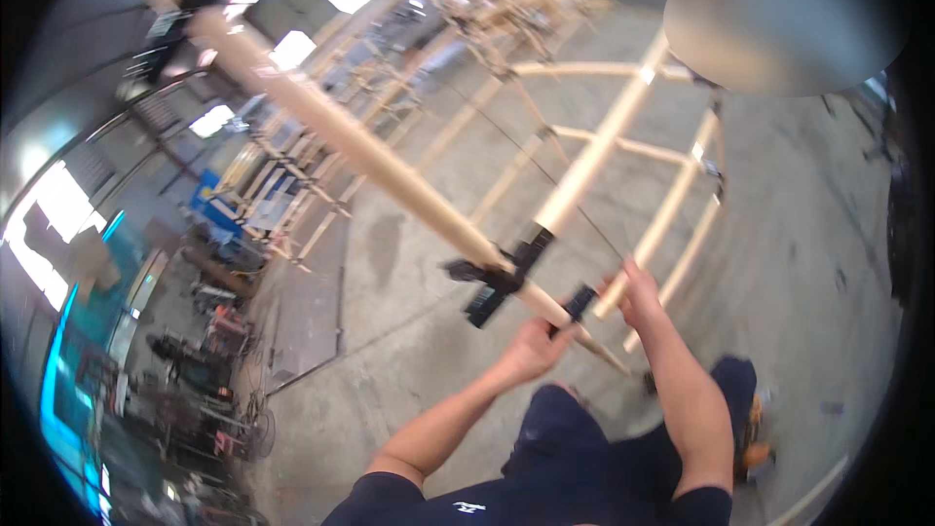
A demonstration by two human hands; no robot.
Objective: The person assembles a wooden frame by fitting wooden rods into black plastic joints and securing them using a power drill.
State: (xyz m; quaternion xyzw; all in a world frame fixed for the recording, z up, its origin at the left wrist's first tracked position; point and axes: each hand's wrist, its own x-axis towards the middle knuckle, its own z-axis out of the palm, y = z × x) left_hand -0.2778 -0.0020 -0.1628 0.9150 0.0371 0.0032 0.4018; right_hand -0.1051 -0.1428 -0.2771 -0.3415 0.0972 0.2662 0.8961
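Observation:
A long pale wooden pole (380, 161) slants from the upper left down toward my hands. A black joint bracket (502, 278) sits around it and links it to a second wooden pole (604, 151) running up and away. My left hand (536, 349) is closed at the lower end of the slanting pole, by a smaller black bracket (579, 305). Just right of that bracket, my right hand (637, 297) is closed around the near end of another wooden pole (672, 200). Motion blur hides the exact finger contacts.
More pole frames (292, 185) stand at the left and far side. Dark machinery and parts (209, 370) line the left wall. An orange-yellow tool (758, 448) rests by my right leg on the concrete floor (399, 312). A thin dark line crosses between the poles.

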